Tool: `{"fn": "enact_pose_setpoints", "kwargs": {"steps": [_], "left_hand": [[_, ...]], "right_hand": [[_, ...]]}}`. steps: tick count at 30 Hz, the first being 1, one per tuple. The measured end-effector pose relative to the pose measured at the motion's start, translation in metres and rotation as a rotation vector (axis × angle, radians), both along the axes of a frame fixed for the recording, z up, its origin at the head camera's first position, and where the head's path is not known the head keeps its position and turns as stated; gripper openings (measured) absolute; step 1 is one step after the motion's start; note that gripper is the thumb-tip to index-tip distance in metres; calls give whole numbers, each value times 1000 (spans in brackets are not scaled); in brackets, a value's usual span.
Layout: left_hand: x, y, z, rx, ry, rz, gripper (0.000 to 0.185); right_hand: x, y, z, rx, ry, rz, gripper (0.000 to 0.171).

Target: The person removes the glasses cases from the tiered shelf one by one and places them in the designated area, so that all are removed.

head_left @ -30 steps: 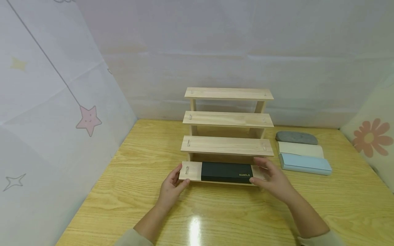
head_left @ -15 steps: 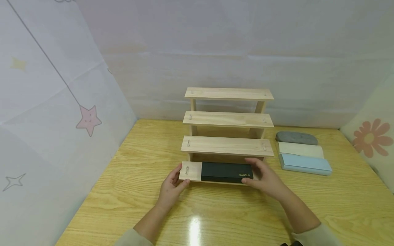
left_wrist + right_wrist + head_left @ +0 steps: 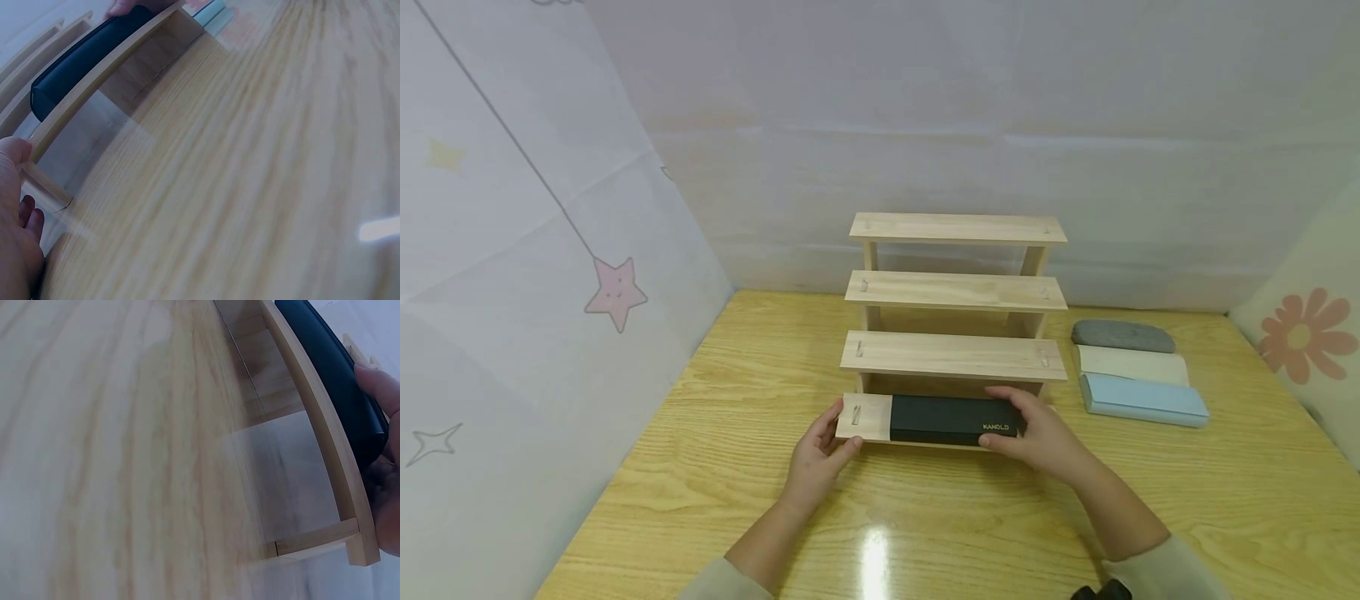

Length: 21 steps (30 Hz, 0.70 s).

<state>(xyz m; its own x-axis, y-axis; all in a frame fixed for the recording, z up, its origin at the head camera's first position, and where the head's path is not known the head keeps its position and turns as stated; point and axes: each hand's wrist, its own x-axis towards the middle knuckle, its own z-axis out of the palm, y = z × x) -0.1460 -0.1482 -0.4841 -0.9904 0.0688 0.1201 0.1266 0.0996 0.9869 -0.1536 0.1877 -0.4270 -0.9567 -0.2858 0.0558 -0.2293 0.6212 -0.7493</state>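
Head view: high, looking forward and down over the whole stepped shelf (image 3: 953, 333). Wrist views: low, close, skimming the tabletop (image 3: 262, 156) from opposite ends. Shared by all three: the black case (image 3: 953, 419) on the bottom step.

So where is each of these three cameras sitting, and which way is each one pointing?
Head: worn on the head, looks forward and down at the wooden step rack on the table; both hands and sleeves show.
Left wrist: low over the table, faces the rack's bottom step; left hand at the edge.
Right wrist: low at the step's other end; right hand grips the black case.
All three show that case.
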Motion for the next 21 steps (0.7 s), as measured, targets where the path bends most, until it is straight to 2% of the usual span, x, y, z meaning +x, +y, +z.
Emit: {"fn": "enact_pose_setpoints", "kwargs": {"steps": [12, 21], "left_hand": [[1, 0, 3, 13, -11, -14, 68], [0, 0, 2, -4, -15, 3, 68]], "right_hand": [[-3, -1, 0, 57, 19, 30, 77], [0, 0, 0, 60, 16, 12, 76]]}}
